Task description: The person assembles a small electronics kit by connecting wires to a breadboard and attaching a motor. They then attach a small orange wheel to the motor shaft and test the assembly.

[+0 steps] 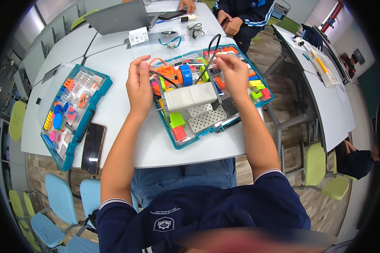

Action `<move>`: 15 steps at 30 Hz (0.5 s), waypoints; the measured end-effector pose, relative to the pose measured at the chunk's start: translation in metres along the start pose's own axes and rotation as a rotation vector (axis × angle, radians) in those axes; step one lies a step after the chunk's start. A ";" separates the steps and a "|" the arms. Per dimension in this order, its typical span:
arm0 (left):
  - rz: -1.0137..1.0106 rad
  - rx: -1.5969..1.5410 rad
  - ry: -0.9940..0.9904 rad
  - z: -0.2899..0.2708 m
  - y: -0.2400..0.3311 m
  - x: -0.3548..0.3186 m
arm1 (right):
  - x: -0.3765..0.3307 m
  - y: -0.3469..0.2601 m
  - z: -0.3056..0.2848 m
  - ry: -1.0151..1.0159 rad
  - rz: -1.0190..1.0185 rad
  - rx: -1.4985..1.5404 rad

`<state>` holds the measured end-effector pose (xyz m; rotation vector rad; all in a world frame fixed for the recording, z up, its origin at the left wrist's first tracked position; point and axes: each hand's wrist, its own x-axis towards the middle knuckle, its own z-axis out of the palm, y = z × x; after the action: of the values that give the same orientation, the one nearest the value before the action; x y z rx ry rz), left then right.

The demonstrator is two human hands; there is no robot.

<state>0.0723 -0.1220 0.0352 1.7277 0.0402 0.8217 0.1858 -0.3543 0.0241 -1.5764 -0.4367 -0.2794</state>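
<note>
White table: L hand [139, 86] & R hand [234, 74] fingers pinch black cables [211, 46], running up-down.

Black cable [210, 54] arched above white block [190, 96], over teal tray [179, 143]

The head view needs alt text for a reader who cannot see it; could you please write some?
A seated person's left hand and right hand hold a black cable over a teal tray of colourful building parts on a white table. A second parts tray and a dark phone lie to the left.
</note>
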 end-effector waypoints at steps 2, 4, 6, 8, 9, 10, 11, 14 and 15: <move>0.001 0.006 -0.004 0.000 0.001 0.000 | 0.000 -0.001 0.000 -0.012 -0.008 -0.006; 0.039 0.015 -0.004 0.000 0.001 0.000 | -0.001 -0.003 0.001 -0.033 0.018 -0.018; 0.049 0.026 -0.007 0.000 0.002 0.000 | -0.002 -0.004 0.001 -0.033 0.056 -0.031; 0.044 0.013 -0.007 0.000 0.002 -0.001 | -0.004 -0.005 0.001 -0.041 0.039 -0.031; 0.044 0.015 -0.008 0.000 0.002 -0.001 | -0.004 -0.006 0.000 -0.041 0.039 -0.036; 0.045 0.018 -0.010 0.000 0.002 -0.001 | -0.005 -0.006 0.000 -0.045 0.019 -0.025; 0.033 0.014 -0.011 0.000 0.002 -0.001 | -0.005 -0.006 0.000 -0.044 0.044 -0.028; 0.004 0.005 -0.011 0.001 0.003 -0.002 | -0.006 -0.006 0.001 -0.051 0.063 -0.004; 0.000 0.006 -0.009 0.001 0.002 -0.002 | -0.006 -0.005 0.001 -0.053 0.074 -0.003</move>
<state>0.0704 -0.1241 0.0363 1.7370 0.0370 0.8142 0.1782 -0.3538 0.0263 -1.6018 -0.4186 -0.1817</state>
